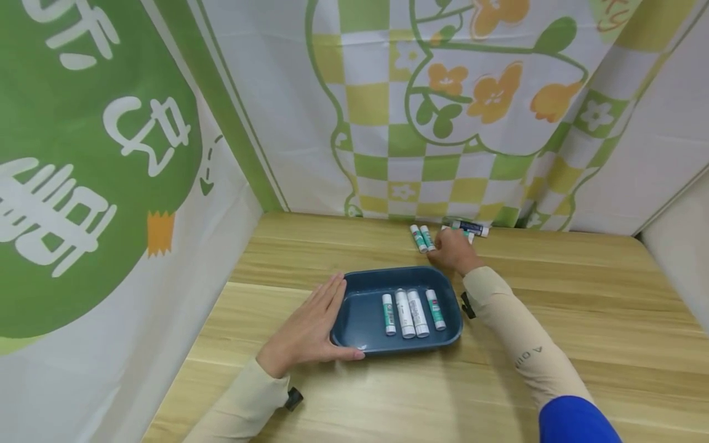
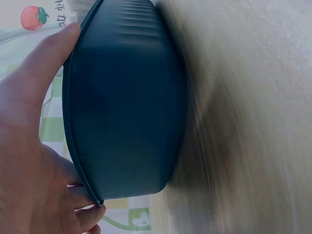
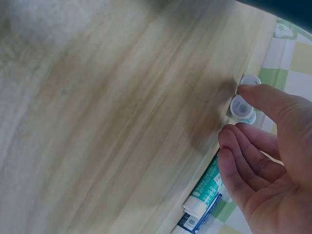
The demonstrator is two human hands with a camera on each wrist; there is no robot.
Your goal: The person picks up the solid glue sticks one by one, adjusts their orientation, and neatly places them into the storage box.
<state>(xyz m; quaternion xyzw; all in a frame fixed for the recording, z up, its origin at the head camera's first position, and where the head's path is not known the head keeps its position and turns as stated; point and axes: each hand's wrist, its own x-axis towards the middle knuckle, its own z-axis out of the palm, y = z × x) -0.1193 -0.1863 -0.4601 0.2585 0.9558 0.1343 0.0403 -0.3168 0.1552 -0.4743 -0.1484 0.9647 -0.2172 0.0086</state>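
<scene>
My left hand (image 1: 307, 329) holds the left end of a dark blue tray (image 1: 360, 317), thumb along the near rim and fingers at the left rim. Inside the tray lie two large white glue sticks (image 1: 412, 314), with a small green-labelled glue stick (image 1: 389, 315) on either side. Farther back, my right hand (image 1: 454, 251) is beside two green-and-white glue sticks (image 1: 423, 239). In the right wrist view, thumb and fingers stand apart around the white end (image 3: 242, 108) of one stick, and the thumb tip overlaps the other. Another green stick (image 3: 207, 187) lies past the fingers.
A dark blue glue stick (image 1: 473, 229) lies at the back of the wooden table (image 1: 554, 295), by the patterned curtain (image 1: 388, 147). More printed cloth (image 1: 183, 307) hangs along the left side.
</scene>
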